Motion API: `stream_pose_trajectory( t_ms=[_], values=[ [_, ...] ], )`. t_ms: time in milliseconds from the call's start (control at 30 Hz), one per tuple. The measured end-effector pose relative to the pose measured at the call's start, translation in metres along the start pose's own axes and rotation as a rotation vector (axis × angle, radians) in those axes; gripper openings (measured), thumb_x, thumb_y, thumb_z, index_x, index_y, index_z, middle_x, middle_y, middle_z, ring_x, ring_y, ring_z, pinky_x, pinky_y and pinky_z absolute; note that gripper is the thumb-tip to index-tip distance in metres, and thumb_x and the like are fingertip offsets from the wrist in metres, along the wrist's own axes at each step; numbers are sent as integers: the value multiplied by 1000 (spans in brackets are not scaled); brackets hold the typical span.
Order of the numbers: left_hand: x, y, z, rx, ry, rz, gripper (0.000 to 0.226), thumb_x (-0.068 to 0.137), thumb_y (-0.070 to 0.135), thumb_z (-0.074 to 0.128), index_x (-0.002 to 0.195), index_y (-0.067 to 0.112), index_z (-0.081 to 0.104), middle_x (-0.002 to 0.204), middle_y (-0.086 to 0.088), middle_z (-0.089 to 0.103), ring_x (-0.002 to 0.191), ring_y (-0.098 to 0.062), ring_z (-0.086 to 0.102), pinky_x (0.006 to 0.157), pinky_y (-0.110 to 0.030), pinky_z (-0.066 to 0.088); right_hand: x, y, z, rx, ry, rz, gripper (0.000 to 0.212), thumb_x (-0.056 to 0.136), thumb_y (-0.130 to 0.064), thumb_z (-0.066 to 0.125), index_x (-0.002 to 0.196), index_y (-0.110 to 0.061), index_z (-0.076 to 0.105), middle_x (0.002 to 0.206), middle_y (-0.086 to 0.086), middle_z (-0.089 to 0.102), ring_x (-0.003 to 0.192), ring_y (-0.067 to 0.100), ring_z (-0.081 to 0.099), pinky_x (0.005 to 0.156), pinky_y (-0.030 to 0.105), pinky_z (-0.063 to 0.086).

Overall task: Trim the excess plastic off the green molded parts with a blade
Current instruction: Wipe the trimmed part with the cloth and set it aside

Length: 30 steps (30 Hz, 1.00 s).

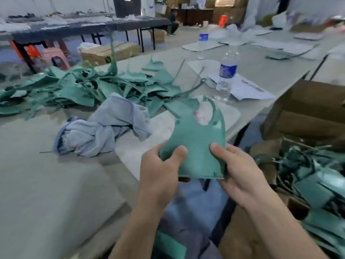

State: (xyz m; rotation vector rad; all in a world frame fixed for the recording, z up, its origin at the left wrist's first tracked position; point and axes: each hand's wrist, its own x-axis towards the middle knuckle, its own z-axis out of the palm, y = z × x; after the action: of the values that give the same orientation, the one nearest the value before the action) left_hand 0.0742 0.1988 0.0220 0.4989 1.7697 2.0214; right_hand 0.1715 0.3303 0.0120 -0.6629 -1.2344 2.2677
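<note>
Both hands up close: left hand point(160, 174) and right hand point(242, 172) each pinch the flat green molded plastic part point(196, 152), thumbs on its face, fingers hidden behind it. It's held above the grey table's point(56, 184) near edge. Its long axis runs away from the person: wide straight edge toward them, torn loop end pointing at the clear water bottle point(226, 75). Motion blur smears that far end. Just beyond lie a crumpled blue-grey cloth point(104, 128) and a heap of green plastic offcuts point(74, 88). Bare tabletop spreads to the left; on the right, a brown cardboard box of green pieces point(317, 180) sits near, cut off by the frame.
</note>
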Motion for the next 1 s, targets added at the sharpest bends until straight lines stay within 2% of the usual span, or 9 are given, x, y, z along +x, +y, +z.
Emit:
stream_pose_trajectory(
  t_ms=[233, 300, 467, 633, 700, 733, 800, 900, 1000],
  values=[
    [-50, -71, 137, 62, -275, -199, 27, 86, 5, 63, 64, 15, 76, 59, 9, 64, 55, -6, 55, 49, -18, 43, -104, 19, -156, 143, 507, 99, 24, 95, -8, 60, 115, -2, 72, 115, 17, 75, 101, 32, 75, 74, 38, 64],
    [-70, -96, 174, 134, -405, -318, 26, 83, 1, 60, 67, 13, 76, 59, 11, 63, 55, -7, 54, 48, -17, 38, -132, 31, -194, 176, 680, 117, 23, 98, -6, 58, 117, -3, 70, 112, 15, 76, 100, 32, 75, 83, 45, 62],
    [-128, -157, 243, 301, -737, -537, 42, 82, -3, 56, 105, 25, 78, 110, 0, 75, 99, -18, 67, 79, -30, 52, -190, 46, -275, 205, 1072, 179, 13, 97, -3, 63, 106, 1, 71, 95, 16, 79, 87, 35, 74, 85, 50, 60],
    [-162, -176, 290, 188, -846, -643, 51, 83, 7, 64, 123, 38, 70, 106, 22, 68, 88, 5, 61, 63, -16, 46, -224, 10, -356, 180, 1340, 35, 11, 93, -10, 69, 101, -4, 65, 101, 12, 69, 86, 26, 63, 69, 42, 58],
    [-164, -177, 298, 208, -907, -632, 53, 87, 12, 65, 131, 41, 61, 113, 22, 60, 95, 8, 52, 71, -18, 42, -226, 0, -384, 300, 1357, -77, 19, 97, -12, 67, 112, -4, 61, 114, 12, 61, 91, 23, 60, 70, 36, 60],
    [-162, -179, 299, 226, -918, -605, 53, 89, 12, 64, 134, 40, 59, 117, 20, 57, 97, 9, 49, 73, -18, 41, -223, 2, -394, 357, 1329, -67, 25, 99, -14, 64, 121, -4, 57, 125, 14, 57, 96, 25, 60, 81, 39, 61],
    [-153, -180, 292, 255, -900, -548, 52, 92, 10, 62, 137, 36, 59, 125, 15, 54, 102, 10, 50, 77, -13, 45, -213, 18, -401, 344, 1254, 128, 38, 104, -17, 57, 137, -2, 50, 141, 20, 51, 109, 30, 60, 96, 43, 55],
    [-128, -186, 272, 309, -805, -471, 48, 94, 6, 59, 136, 30, 61, 136, 11, 54, 131, -5, 46, 109, -29, 43, -183, 53, -382, 261, 1189, 287, 36, 103, -12, 56, 136, 2, 51, 124, 21, 60, 113, 36, 63, 83, 42, 59],
    [-103, -183, 259, 312, -687, -405, 43, 93, 2, 58, 124, 31, 66, 128, 9, 57, 128, -7, 47, 103, -30, 40, -139, 74, -335, 297, 1060, 298, 24, 100, -6, 56, 121, 6, 61, 108, 21, 68, 91, 31, 68, 71, 35, 59]
  ],
)
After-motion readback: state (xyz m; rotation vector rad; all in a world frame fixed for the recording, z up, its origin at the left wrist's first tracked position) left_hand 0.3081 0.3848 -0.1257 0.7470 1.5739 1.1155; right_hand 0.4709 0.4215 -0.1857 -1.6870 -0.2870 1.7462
